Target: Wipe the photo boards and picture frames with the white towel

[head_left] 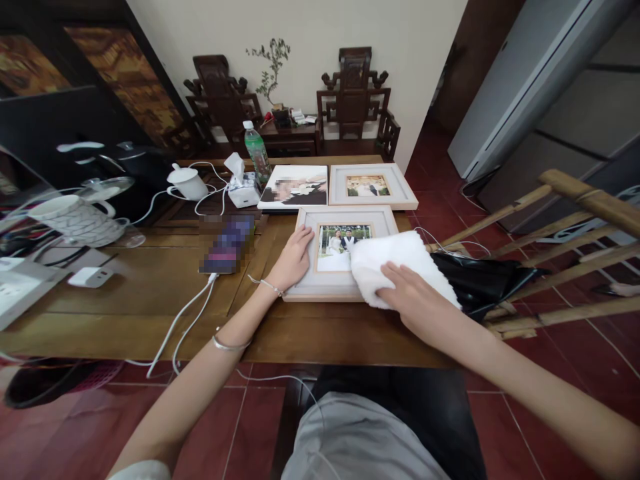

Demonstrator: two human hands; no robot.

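A picture frame [345,215] with a pale wooden rim and a wide light mat lies flat at the table's front. A photo [330,248] of two people in wedding clothes shows in its middle. My left hand [293,261] grips the frame's left edge, its fingertips resting on the front. Pressed over the right part of the frame is a fluffy white cloth [400,250], which covers that side and part of the photo. My right hand [413,293] holds this cloth from above, fingers bent into it.
Behind lie a second framed photo [373,171] and a photo panel [295,185]. To the left are a phone [227,247] on a white cable, a tissue box [244,192], a bottle [257,150], a lidded cup [187,181] and a charger [91,276]. A bamboo rack [575,207] stands right.
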